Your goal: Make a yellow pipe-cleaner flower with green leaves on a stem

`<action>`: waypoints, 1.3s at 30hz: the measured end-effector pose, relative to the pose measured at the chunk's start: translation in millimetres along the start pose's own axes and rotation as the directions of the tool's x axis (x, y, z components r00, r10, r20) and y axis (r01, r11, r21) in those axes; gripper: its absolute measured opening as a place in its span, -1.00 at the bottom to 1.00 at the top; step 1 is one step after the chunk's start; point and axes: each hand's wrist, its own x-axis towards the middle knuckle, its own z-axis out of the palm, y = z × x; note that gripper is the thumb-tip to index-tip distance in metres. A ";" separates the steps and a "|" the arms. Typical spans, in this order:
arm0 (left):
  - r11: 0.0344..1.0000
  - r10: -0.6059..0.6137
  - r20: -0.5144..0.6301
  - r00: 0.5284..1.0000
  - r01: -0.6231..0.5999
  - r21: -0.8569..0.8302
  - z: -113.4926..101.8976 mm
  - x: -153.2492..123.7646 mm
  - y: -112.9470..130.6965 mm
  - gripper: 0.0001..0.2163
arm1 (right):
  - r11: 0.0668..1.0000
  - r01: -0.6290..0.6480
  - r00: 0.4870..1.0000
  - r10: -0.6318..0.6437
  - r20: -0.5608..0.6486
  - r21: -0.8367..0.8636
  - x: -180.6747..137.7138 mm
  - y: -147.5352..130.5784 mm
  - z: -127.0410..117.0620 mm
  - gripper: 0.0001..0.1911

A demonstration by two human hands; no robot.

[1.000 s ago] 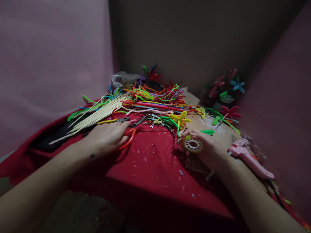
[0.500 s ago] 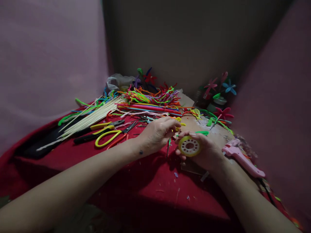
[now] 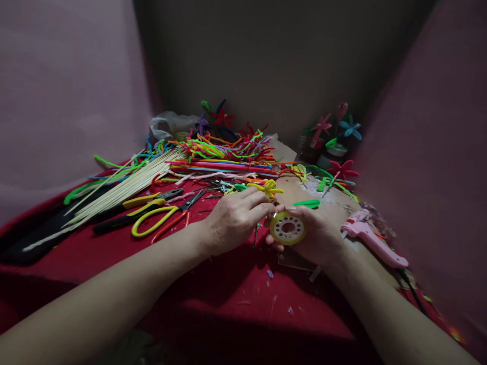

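My right hand (image 3: pixel 317 235) grips a roll of clear tape (image 3: pixel 288 228) with a yellowish rim, held just above the red cloth (image 3: pixel 236 284). My left hand (image 3: pixel 234 218) has its fingers pinched together against the top edge of the roll, touching my right fingertips. A yellow pipe-cleaner flower (image 3: pixel 268 188) on a thin stem stands between the two hands; which hand holds the stem I cannot tell. A green leaf piece (image 3: pixel 306 204) lies just behind my right fingers.
Yellow-handled scissors (image 3: pixel 160 220) and pliers (image 3: pixel 133 205) lie left of my hands. Behind them are a bundle of bamboo sticks (image 3: pixel 114 192) and a heap of coloured pipe cleaners (image 3: pixel 224 152). A pink glue gun (image 3: pixel 371 241) lies at the right, finished flowers (image 3: pixel 337 147) behind it.
My left hand left the scissors at the left and moved right to meet my right hand at the tape roll. The scissors now lie uncovered on the cloth.
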 end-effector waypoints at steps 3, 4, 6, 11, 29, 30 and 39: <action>0.999 -0.016 0.013 1.000 0.016 0.045 -4.2 1.4 4.1 -0.80 | 1.000 0.013 1.000 -0.013 -0.007 -0.013 -0.3 -0.2 0.1 -0.79; 0.999 -0.034 0.022 0.999 0.033 0.042 -5.0 1.6 5.1 -0.81 | 1.000 0.022 1.000 -0.022 -0.007 -0.021 -0.3 -0.2 -0.1 -0.78; 0.996 -0.085 0.025 0.996 0.085 0.006 -6.4 1.2 6.1 -0.83 | 0.999 0.035 0.999 -0.035 -0.007 -0.037 -0.3 -0.1 -0.8 -0.76; 0.966 -0.203 -0.022 0.979 0.196 -0.171 -10.5 -1.9 6.1 -0.83 | 0.999 0.032 0.999 -0.032 -0.030 -0.027 -0.2 0.1 -1.9 -0.73; 0.765 -0.461 0.142 0.876 0.473 -0.437 -2.4 3.9 18.2 -0.88 | 0.986 0.067 0.990 -0.085 -0.116 -0.151 0.0 -0.3 8.0 -0.79; 0.647 -0.531 0.228 0.816 0.564 -0.514 -3.7 5.5 18.9 -0.89 | 0.982 0.092 0.983 -0.116 -0.139 -0.165 0.1 -0.1 8.7 -0.82; -0.676 -0.094 0.912 0.399 0.647 -0.353 -4.1 8.2 6.9 -0.90 | 0.740 0.435 0.861 -0.508 -0.002 -0.513 -7.3 7.4 12.6 -0.81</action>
